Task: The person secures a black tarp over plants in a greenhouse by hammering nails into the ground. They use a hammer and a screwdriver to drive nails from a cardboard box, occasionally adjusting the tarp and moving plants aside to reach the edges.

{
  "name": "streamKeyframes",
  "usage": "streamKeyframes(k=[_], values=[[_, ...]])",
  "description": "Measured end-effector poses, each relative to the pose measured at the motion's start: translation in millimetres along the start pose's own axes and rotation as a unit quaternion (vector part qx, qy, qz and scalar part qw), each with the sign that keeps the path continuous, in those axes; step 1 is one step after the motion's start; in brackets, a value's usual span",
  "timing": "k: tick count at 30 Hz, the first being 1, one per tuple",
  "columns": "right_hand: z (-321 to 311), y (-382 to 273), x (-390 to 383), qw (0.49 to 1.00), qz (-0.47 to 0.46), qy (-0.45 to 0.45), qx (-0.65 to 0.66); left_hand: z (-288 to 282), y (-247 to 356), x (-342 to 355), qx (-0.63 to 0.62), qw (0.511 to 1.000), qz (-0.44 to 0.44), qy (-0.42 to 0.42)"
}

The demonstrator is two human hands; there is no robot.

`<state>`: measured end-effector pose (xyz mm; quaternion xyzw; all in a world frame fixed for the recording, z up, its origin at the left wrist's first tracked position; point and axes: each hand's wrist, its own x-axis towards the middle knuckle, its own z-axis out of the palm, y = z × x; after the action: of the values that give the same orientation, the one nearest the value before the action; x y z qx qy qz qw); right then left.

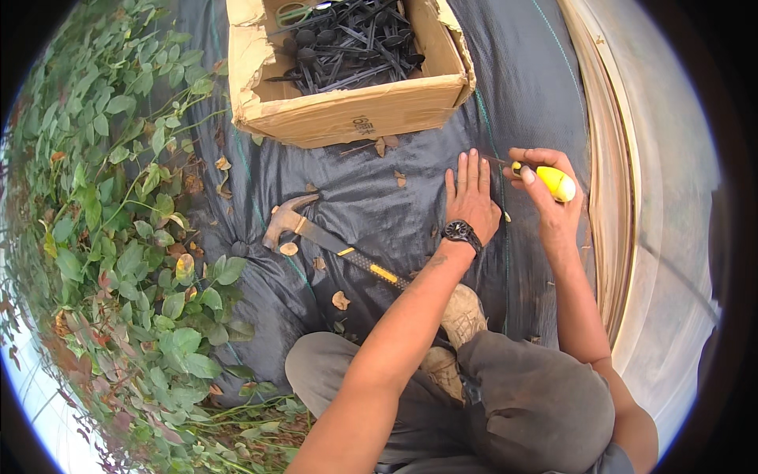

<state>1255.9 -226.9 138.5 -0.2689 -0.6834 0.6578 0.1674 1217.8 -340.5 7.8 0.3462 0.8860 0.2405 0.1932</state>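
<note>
My left hand (472, 201) lies flat on the black ground sheet (379, 186), its fingers stretched out and a dark watch at the wrist. Just right of it, my right hand (553, 193) grips a screwdriver (557, 183) by its yellow and black handle. The thin shaft points left toward my left fingertips; its tip is hard to make out. Left of my left forearm, a claw hammer (339, 249) rests on the sheet, head to the far left. The forearm hides the end of its black and yellow handle.
An open cardboard box (355, 110) of black plastic stakes (351, 47) stands ahead, with green-handled scissors (294, 13) inside. Leafy plants (118, 221) line the left side. A pale plastic sheet wall (663, 197) runs along the right. Dry leaves (340, 300) lie scattered.
</note>
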Motion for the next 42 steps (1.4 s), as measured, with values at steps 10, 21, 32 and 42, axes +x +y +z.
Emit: streamKeyframes(k=[10,21,32,42], values=[[-5,32,24,0.996,0.040,-0.016,-0.077,-1,4,-2,-0.020,1.000,0.000,0.011],[-2,-27,37,0.925,-0.031,-0.101,-0.366,-4,0,2,-0.030,1.000,-0.001,0.003],[25,-57,48,0.761,-0.032,-0.196,-0.618,-29,5,7,-0.017,0.990,-0.060,-0.125],[16,-58,30,0.796,-0.015,-0.159,-0.585,-32,7,10,-0.012,0.986,-0.067,-0.154]])
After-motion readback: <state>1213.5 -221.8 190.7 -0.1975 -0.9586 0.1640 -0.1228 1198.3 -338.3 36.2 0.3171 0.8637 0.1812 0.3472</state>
